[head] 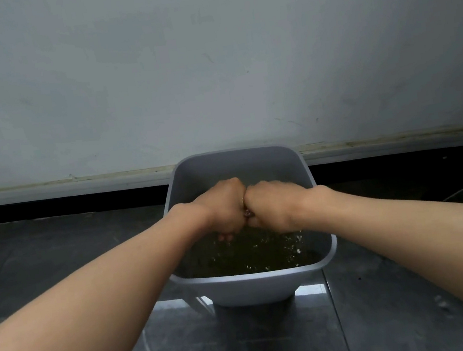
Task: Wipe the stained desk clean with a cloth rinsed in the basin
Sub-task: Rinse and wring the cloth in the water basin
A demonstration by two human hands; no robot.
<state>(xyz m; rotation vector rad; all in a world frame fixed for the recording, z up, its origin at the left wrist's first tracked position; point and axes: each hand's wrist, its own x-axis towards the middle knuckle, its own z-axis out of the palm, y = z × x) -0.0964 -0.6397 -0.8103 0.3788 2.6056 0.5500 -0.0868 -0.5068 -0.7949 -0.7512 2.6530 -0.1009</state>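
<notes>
- Two fists meet knuckle to knuckle above the basin (254, 283): the left grip (222, 206) and the right grip (270, 205) press together at its middle, equally near the work.
- Both are clenched, and only a small dark sliver of the cloth (247, 213) shows in the seam between them; the rest is buried inside the fists.
- What cloth shows runs left to right from one fist into the other, directly over the murky yellowish water (265, 255), with droplets scattered below the right grip.
- Both forearms reach forward and converge, backs of the hands up.
- This looks like wringing. The next move probably needs opposite twists along that axis, kept above the basin so the runoff misses the dark tiled floor (393, 316).
- No stained table is in view.
</notes>
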